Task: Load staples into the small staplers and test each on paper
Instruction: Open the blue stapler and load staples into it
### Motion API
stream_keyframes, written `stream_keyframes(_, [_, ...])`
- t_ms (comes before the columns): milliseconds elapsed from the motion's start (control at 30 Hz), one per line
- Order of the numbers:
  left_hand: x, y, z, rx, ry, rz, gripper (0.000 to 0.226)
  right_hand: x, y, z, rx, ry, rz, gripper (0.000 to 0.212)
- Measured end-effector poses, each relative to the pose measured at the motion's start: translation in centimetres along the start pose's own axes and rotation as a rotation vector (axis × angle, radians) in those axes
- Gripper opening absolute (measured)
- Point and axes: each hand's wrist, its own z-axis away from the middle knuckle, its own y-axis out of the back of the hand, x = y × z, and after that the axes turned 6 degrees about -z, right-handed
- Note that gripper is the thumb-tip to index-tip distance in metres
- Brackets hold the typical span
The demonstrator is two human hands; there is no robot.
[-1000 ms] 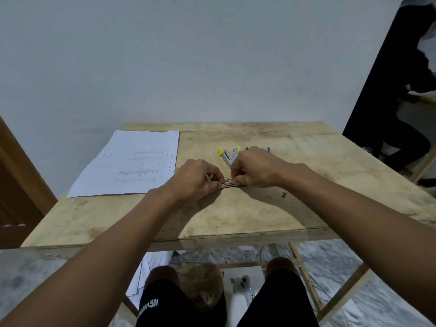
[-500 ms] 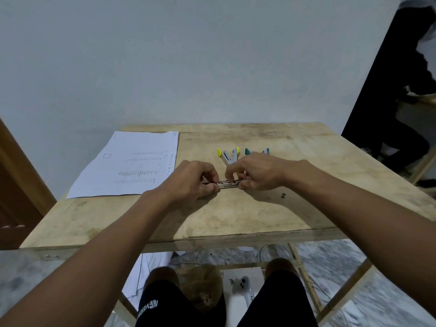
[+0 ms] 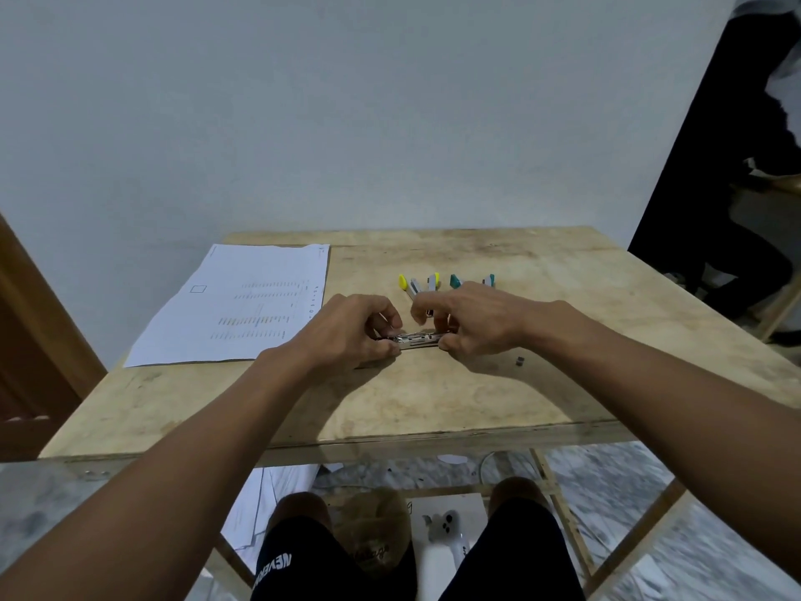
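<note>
A small stapler (image 3: 418,340) lies flat on the wooden table (image 3: 433,396), opened out with its metal channel facing up. My left hand (image 3: 353,331) pinches its left end. My right hand (image 3: 472,323) grips its right end with thumb and lower fingers, the forefinger raised and curled. Behind my hands lie a yellow stapler (image 3: 409,285), opened in a V, and a teal stapler (image 3: 457,281), partly hidden by my right hand. A printed sheet of paper (image 3: 242,305) lies at the table's left.
A small dark piece, perhaps a block of staples (image 3: 519,361), lies right of my hands. A person in dark clothes (image 3: 737,201) sits at the far right. Under the table are loose papers (image 3: 268,505) and a white device (image 3: 446,527). A wooden door (image 3: 26,340) stands left.
My hands have drawn slightly apart, which exposes more of the opened stapler between them. My right forefinger has lifted off it.
</note>
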Motion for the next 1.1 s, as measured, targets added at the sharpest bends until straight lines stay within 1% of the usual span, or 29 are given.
stream_keyframes(67, [-0.1, 0.0, 0.0, -0.008, 0.026, 0.027, 0.025, -0.1, 0.1, 0.0, 0.002, -0.014, -0.025, 0.036])
stream_keyframes(133, [-0.2, 0.2, 0.0, -0.028, 0.034, 0.013, 0.026, 0.0, 0.1, -0.2, 0.007, -0.038, -0.03, 0.032])
stream_keyframes(233, [-0.3, 1.5, 0.2, -0.131, 0.058, -0.16, 0.016, 0.6, -0.2, -0.4, 0.024, -0.053, -0.017, 0.02])
stream_keyframes(300, [-0.3, 2.8, 0.3, -0.205, 0.087, -0.307, 0.009, 0.8, -0.4, -0.4, 0.026, -0.071, -0.038, 0.018])
stream_keyframes(333, [-0.3, 3.6, 0.3, -0.203, 0.096, -0.337, 0.008, 0.7, -0.4, -0.4, 0.031, -0.079, -0.046, 0.018])
stream_keyframes(367, [-0.3, 4.2, 0.2, -0.169, 0.096, -0.319, 0.01, 0.7, -0.5, -0.4, 0.035, -0.085, -0.057, 0.017])
stream_keyframes(400, [-0.3, 4.7, 0.1, -0.113, 0.095, -0.244, 0.015, 0.7, -0.5, -0.4, 0.041, -0.091, -0.067, 0.017])
stream_keyframes(500, [0.6, 4.8, -0.1, 0.067, 0.096, 0.117, 0.044, 0.7, -0.6, -0.5, 0.045, -0.12, -0.116, 0.014])
stream_keyframes(567, [1.4, 3.4, -0.1, 0.12, 0.108, 0.301, 0.052, 0.8, -0.6, -0.5, 0.046, -0.138, -0.151, 0.012])
stream_keyframes(633, [2.0, 1.5, -0.3, 0.157, 0.111, 0.383, 0.044, 0.8, -0.6, -0.3, 0.058, -0.148, -0.164, 0.012])
stream_keyframes(733, [2.3, -0.5, -0.7, 0.136, 0.063, 0.277, 0.019, 1.0, -0.6, 0.0, 0.093, -0.17, -0.161, 0.015])
stream_keyframes(767, [2.3, -0.9, -0.7, 0.128, 0.052, 0.238, 0.015, 1.2, -0.6, 0.0, 0.103, -0.178, -0.159, 0.015])
stream_keyframes(833, [2.2, -1.3, -0.7, 0.132, 0.048, 0.199, 0.015, 1.5, -0.7, 0.0, 0.119, -0.201, -0.205, 0.014])
stream_keyframes(933, [2.2, -1.5, -0.7, 0.133, 0.003, 0.131, 0.014, 1.6, -0.6, -0.1, 0.109, -0.24, -0.294, 0.029])
stream_keyframes(1000, [2.3, -1.7, -0.8, 0.13, -0.014, 0.104, 0.013, 1.6, -0.4, -0.1, 0.097, -0.236, -0.27, 0.035])
stream_keyframes(1100, [2.3, -2.0, -1.0, 0.133, -0.026, 0.073, 0.012, 1.6, -0.4, -0.3, 0.087, -0.233, -0.242, 0.035])
